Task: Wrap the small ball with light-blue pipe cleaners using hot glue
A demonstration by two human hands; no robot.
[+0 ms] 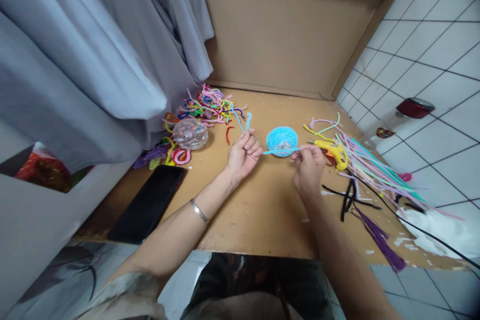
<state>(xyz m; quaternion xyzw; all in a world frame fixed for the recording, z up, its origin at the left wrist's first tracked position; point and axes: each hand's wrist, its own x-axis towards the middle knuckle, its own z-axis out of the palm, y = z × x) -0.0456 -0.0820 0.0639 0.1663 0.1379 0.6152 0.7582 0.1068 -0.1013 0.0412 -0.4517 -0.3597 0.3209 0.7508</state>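
Note:
A light blue pipe cleaner runs between my two hands, roughly level. My left hand is closed on it, and blue ends stick up beyond the fingers. The fingers of my right hand pinch the other end. Just behind the stretched piece sits a round blue coiled piece like a small bowl, with something clear and shiny at its lower middle. Close to my right hand lies a yellow glue gun.
Left are a clear faceted ball, a heap of colourful pipe cleaners and a black phone. Right are long pastel pipe cleaners, black pieces, a purple tassel, a cable and a lidded jar. Cardboard stands behind.

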